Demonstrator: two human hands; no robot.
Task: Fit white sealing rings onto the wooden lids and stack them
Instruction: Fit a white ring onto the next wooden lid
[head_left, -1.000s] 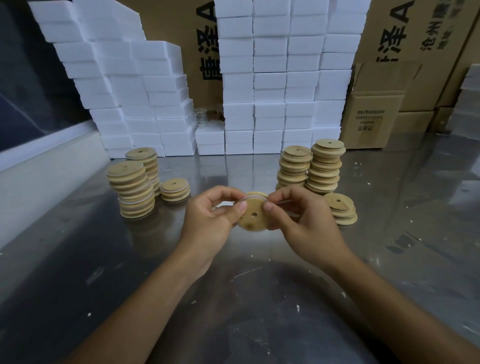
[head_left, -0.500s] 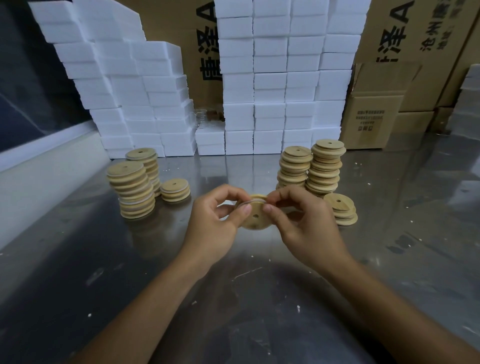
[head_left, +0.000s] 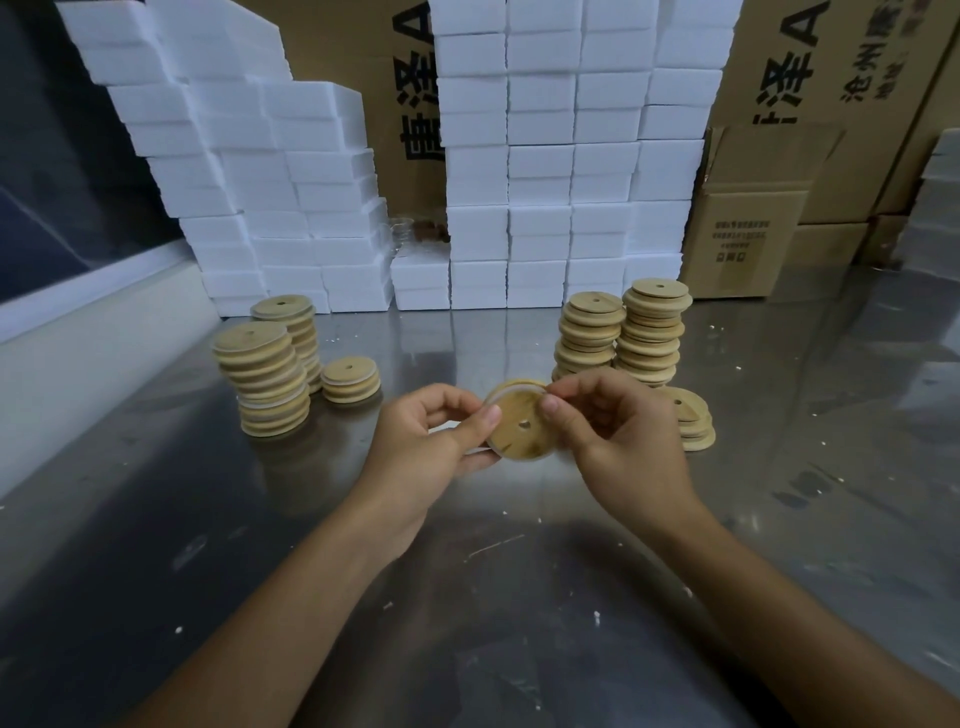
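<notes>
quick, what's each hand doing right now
Left hand: pinching the round wooden lid at its left edge.
Right hand: pinching the same lid's upper right rim.

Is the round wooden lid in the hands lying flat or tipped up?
Tipped up. The wooden lid shows its holed face toward the camera, pinched at its edges by the left hand and right hand.

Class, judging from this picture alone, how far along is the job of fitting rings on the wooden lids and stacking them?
Done: three stacks on the left show pale bands between lids, apparently ringed. In hand: the left hand and right hand hold one lid, working a white ring round its rim. Left: three stacks on the right appear plain, seemingly awaiting rings.
</notes>
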